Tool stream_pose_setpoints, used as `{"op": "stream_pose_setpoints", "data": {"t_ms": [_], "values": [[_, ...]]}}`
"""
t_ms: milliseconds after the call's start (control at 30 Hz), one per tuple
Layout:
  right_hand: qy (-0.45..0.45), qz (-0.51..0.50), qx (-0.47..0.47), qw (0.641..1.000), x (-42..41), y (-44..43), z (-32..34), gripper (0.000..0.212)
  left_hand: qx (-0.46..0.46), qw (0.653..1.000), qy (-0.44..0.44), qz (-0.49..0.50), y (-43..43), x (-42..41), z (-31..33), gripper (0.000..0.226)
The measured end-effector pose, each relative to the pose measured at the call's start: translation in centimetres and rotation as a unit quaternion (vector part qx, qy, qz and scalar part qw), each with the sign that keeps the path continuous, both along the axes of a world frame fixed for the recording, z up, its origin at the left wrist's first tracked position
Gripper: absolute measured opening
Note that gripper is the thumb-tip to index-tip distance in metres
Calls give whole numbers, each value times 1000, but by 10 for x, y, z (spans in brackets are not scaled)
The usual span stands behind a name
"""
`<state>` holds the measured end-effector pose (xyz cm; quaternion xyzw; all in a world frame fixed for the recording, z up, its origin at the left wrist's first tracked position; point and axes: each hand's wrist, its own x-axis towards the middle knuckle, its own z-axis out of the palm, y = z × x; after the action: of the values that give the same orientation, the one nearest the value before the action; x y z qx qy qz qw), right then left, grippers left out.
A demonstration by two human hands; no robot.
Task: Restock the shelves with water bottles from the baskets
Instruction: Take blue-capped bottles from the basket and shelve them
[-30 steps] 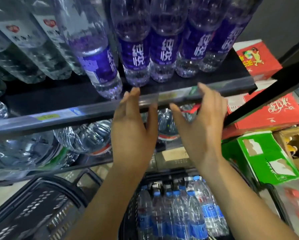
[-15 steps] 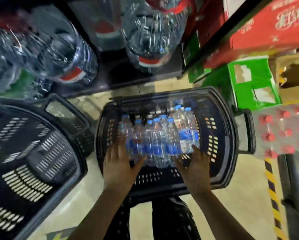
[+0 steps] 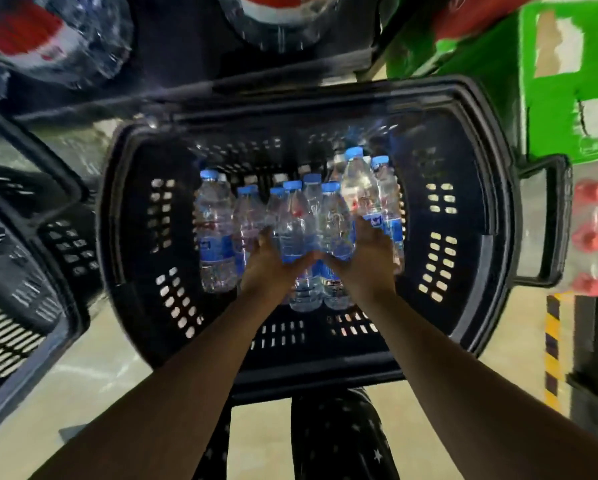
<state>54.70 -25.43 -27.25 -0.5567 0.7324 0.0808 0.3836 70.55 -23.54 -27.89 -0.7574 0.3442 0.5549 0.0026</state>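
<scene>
A person's left hand [image 3: 271, 268] and right hand [image 3: 367, 263] reach down into a black plastic basket [image 3: 493, 237] on a shop floor; the fingers of both hands are curled round a cluster of blue-capped water bottles [image 3: 292, 226], the left gripping the bottles at the middle of the group, the right wrapped round those on the right side; the two hands almost meet beneath the bundle, thumbs near each other. The bottles stand packed together in the middle of the basket, caps tipped away from the camera; one more bottle [image 3: 214, 233] stands just beside the group on its left, untouched; whether the gripped bottles are lifted off the basket's bottom cannot be told. A second black basket [image 3: 24, 271] sits just beside the first on the left; large clear water jugs [image 3: 51, 39] with red labels lie on the low shelf [image 3: 173, 57] beyond, blurred; a green carton [image 3: 491, 64] and a pack of red-capped bottles [image 3: 592, 237] stand at right, near yellow-and-black floor tape [image 3: 552, 344].
</scene>
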Motion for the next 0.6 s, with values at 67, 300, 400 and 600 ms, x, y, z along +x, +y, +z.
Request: {"op": "stream_pose_setpoints", "data": {"t_ms": [67, 300, 400, 600], "values": [[2, 13, -19, 1000, 7, -10, -19, 93, -12, 999, 18, 40, -2, -7, -18, 119], [12, 16, 22, 1000, 5, -37, -33, 79, -59, 994, 24, 86, 3, -10, -37, 90], [2, -2, 49, 999, 12, -41, -23, 74, -69, 991, 53, 102, 8, -4, -38, 69], [-163, 6, 55, 985, 27, -28, -13, 44, -95, 978, 97, 159, 22, 17, -19, 81]]}}
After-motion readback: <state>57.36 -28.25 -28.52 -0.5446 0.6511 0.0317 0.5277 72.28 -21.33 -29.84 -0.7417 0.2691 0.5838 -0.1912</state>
